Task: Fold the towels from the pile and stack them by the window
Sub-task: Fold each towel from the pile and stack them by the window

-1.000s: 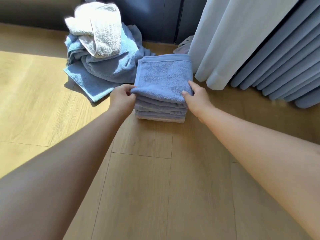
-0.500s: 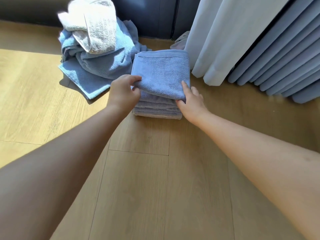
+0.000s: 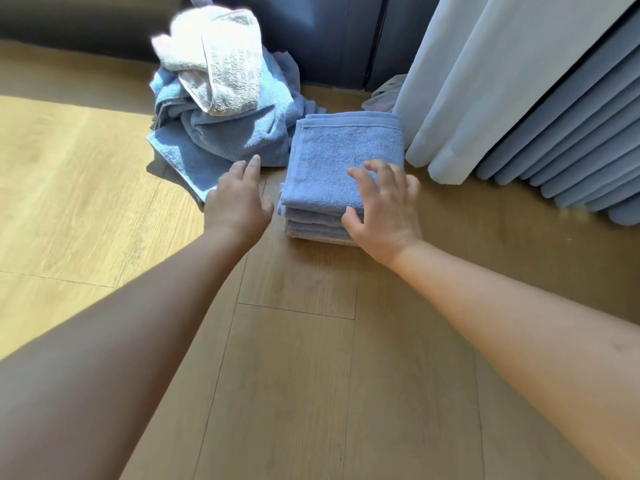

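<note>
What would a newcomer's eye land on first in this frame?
Probably the neat stack of folded blue towels on the wooden floor, beside the pale curtain. Both hands are spread open, the left hand beside the stack, the right hand over its near corner. Behind them to the left sits the unfolded pile, topped by a white towel.

Single head cam, no 2nd view to overlap: looks fwd & down from above the wood floor (image 3: 294,375), fairly close, both forearms reaching in from btm corners, curtain (image 3: 485,81) at top-right, dark wall along top edge.
</note>
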`<state>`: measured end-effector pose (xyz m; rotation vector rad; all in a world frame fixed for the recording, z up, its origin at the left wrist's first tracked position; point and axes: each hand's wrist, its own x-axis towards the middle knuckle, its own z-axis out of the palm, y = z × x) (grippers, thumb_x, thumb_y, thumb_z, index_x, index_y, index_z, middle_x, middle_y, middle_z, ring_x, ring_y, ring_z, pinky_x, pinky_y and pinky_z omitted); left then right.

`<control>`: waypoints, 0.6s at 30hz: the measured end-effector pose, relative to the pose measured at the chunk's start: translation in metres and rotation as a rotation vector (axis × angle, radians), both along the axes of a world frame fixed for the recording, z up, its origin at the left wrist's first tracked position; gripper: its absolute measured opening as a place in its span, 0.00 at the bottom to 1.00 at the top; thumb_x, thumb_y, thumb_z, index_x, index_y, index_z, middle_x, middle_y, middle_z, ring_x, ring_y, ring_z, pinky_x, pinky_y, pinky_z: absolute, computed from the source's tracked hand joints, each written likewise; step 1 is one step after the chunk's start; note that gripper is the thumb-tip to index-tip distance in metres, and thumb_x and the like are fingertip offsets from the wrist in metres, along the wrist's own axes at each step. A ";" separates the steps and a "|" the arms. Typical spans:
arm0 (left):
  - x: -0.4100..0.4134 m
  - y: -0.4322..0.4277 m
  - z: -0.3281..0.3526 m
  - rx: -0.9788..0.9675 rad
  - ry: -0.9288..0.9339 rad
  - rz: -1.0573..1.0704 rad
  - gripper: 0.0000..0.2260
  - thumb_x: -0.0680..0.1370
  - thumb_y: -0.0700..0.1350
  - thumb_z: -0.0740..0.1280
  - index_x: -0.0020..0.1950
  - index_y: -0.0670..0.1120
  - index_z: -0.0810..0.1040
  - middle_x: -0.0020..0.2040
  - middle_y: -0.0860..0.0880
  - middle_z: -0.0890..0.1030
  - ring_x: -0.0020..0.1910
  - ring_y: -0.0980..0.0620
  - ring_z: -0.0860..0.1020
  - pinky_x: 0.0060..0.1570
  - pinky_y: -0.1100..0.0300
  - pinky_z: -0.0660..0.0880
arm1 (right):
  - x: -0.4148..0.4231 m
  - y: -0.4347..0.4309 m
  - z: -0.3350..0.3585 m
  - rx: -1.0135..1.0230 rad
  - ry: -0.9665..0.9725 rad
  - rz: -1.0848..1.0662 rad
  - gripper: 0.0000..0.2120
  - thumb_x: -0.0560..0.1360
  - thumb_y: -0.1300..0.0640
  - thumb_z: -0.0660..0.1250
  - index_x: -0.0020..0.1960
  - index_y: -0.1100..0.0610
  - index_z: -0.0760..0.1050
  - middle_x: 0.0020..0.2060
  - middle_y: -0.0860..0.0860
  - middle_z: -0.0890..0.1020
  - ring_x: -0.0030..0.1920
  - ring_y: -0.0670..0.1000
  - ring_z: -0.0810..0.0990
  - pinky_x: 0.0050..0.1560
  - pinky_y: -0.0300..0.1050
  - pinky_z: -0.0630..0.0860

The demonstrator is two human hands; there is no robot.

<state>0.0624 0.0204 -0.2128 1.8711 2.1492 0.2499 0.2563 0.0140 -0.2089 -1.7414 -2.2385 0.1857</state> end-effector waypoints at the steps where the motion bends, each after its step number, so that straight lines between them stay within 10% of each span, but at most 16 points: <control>1: -0.004 0.002 0.002 0.041 0.020 0.005 0.27 0.78 0.45 0.60 0.75 0.45 0.55 0.73 0.45 0.61 0.70 0.44 0.62 0.64 0.48 0.63 | -0.009 0.001 -0.002 0.048 0.013 0.047 0.22 0.67 0.51 0.58 0.58 0.58 0.75 0.55 0.60 0.77 0.58 0.58 0.70 0.56 0.50 0.56; 9: -0.053 -0.030 -0.004 0.013 0.082 0.064 0.26 0.78 0.48 0.62 0.74 0.46 0.59 0.71 0.46 0.65 0.68 0.44 0.64 0.62 0.48 0.64 | -0.081 -0.021 -0.014 0.006 0.025 0.175 0.21 0.65 0.48 0.58 0.51 0.57 0.79 0.44 0.56 0.80 0.46 0.58 0.78 0.48 0.48 0.58; 18: -0.108 -0.021 0.081 -0.011 0.136 0.108 0.26 0.77 0.51 0.61 0.73 0.47 0.59 0.72 0.48 0.64 0.70 0.48 0.63 0.64 0.54 0.61 | -0.113 0.014 0.058 -0.260 -0.094 0.104 0.21 0.78 0.48 0.56 0.69 0.54 0.63 0.63 0.52 0.70 0.64 0.53 0.65 0.62 0.48 0.59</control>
